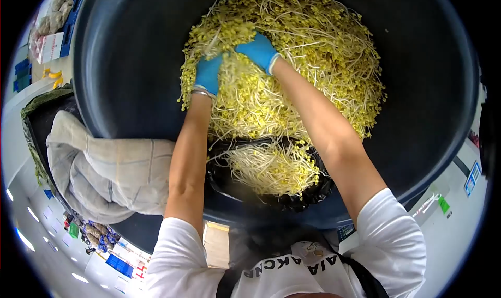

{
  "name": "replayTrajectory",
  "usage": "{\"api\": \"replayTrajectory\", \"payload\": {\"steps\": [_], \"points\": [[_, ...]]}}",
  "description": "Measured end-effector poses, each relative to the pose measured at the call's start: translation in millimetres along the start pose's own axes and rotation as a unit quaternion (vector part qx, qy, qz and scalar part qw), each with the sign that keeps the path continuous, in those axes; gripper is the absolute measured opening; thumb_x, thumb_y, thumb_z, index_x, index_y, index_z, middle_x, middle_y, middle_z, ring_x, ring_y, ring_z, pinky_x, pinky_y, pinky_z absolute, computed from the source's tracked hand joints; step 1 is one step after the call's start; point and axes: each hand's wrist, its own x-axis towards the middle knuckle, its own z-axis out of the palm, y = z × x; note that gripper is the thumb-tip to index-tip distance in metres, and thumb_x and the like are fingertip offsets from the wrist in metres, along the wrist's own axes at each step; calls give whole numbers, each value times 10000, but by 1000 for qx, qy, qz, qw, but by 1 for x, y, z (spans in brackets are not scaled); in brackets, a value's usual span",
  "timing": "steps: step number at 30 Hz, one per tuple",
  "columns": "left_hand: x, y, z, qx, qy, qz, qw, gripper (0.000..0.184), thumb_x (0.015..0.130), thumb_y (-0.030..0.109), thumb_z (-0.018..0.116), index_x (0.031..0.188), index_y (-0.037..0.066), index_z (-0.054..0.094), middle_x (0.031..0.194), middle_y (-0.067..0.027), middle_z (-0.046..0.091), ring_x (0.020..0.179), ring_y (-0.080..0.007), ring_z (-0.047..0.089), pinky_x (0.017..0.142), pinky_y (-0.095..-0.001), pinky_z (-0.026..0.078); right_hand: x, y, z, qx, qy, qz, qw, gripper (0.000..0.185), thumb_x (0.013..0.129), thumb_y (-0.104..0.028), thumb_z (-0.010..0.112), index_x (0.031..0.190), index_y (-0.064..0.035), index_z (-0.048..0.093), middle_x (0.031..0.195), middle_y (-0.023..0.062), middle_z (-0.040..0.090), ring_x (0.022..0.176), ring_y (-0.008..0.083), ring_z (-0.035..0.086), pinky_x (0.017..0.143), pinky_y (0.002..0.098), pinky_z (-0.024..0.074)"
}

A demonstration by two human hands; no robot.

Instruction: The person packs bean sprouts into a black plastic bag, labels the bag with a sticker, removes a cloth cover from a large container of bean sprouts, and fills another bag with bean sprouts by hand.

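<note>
A big heap of yellow-headed bean sprouts (pixel 329 58) with long white stems lies in a large dark round tub (pixel 417 100). My left hand (pixel 209 75), in a blue glove, is sunk into the left side of the heap, its fingers covered by sprouts. Close by on the right, my right hand (pixel 258 52), gloved in blue too, closes on the same loose clump, which is slightly blurred between the two hands. Nearer to my body, a black plastic bag (pixel 219 179) gapes open with a smaller pile of sprouts inside.
A pale checked cloth (pixel 120 167) is draped over the tub's left rim, beside a dark container with a green edge (pixel 31 136). Blue crates (pixel 68 32) and packed goods stand farther off at the left. A light brown box (pixel 216 243) shows below the tub.
</note>
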Motion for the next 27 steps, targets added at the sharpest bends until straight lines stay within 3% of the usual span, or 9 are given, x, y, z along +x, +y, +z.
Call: {"api": "replayTrajectory", "payload": {"steps": [5, 12, 14, 16, 19, 20, 22, 24, 27], "points": [[-80, -2, 16, 6, -101, 69, 992, 511, 764, 86, 745, 1207, -17, 512, 1046, -113, 612, 897, -185, 606, 811, -304, 509, -50, -32, -18, -164, -34, 56, 984, 704, 733, -340, 709, 1260, 74, 492, 1214, 240, 571, 1069, 317, 580, 958, 365, 441], [-12, -19, 20, 35, -56, -24, 998, 736, 729, 285, 796, 1273, -89, 472, 1154, -184, 590, 1044, -229, 579, 881, -344, 484, 18, 54, -1, -33, 7, -19, 999, 701, 756, -318, 737, 1237, 123, 482, 1215, 273, 549, 1110, 321, 563, 940, 354, 457], [16, -37, 8, 14, -135, 48, 990, 484, 822, 260, 703, 1243, 52, 586, 1317, -121, 525, 1189, -251, 488, 1029, -369, 355, 37, 64, -8, -101, -17, -39, 994, 660, 751, -301, 749, 1241, 70, 509, 1232, 253, 546, 1110, 306, 565, 939, 356, 459], [-36, -16, 8, 68, -83, 25, 994, 424, 845, 188, 671, 1252, 102, 589, 1314, -118, 531, 1181, -244, 507, 989, -354, 400, -34, -21, -10, -5, -19, 49, 999, 289, 816, -158, 635, 1039, 26, 652, 971, 116, 690, 856, 214, 649, 779, 334, 511], [-66, -31, -12, 26, -156, 26, 987, 431, 847, 263, 654, 1199, 24, 583, 1147, -111, 621, 1017, -228, 598, 878, -356, 484, -38, 7, -16, -467, -168, -299, 815, 237, 792, -202, 592, 892, -6, 681, 822, 123, 685, 725, 208, 633, 661, 362, 500], [-86, -27, -13, -27, -173, -2, 985, 467, 845, 299, 658, 1180, -15, 575, 1078, -104, 656, 962, -220, 623, 845, -354, 504, -80, -5, -27, -112, -134, -64, 983, 234, 805, -195, 562, 883, -4, 674, 836, 171, 674, 681, 245, 634, 636, 376, 506], [-155, -36, -16, -22, -156, -23, 987, 353, 901, 232, 550, 1216, 78, 591, 1260, -191, 550, 1116, -211, 573, 953, -370, 467, -146, -27, -36, 31, -147, 43, 988, 221, 847, -166, 506, 933, -34, 661, 768, 152, 661, 648, 249, 627, 628, 372, 512], [-226, -47, -22, 33, -190, 5, 981, 473, 882, 225, 606, 1309, 68, 479, 1331, -221, 467, 1232, -227, 468, 1010, -406, 423, -206, -30, -48, -161, -181, 12, 970, 619, 754, -274, 745, 1266, -7, 523, 1254, 195, 552, 1126, 281, 558, 945, 373, 460], [-312, -100, -31, -105, -177, -52, 977, 582, 892, 260, 585, 1363, 31, 330, 1355, -161, 461, 1193, -219, 520, 1035, -375, 400, -279, 13, -56, -151, -231, -261, 925, 635, 710, -239, 762, 1281, -90, 527, 1261, 141, 561, 1144, 267, 553, 945, 410, 463]]}}
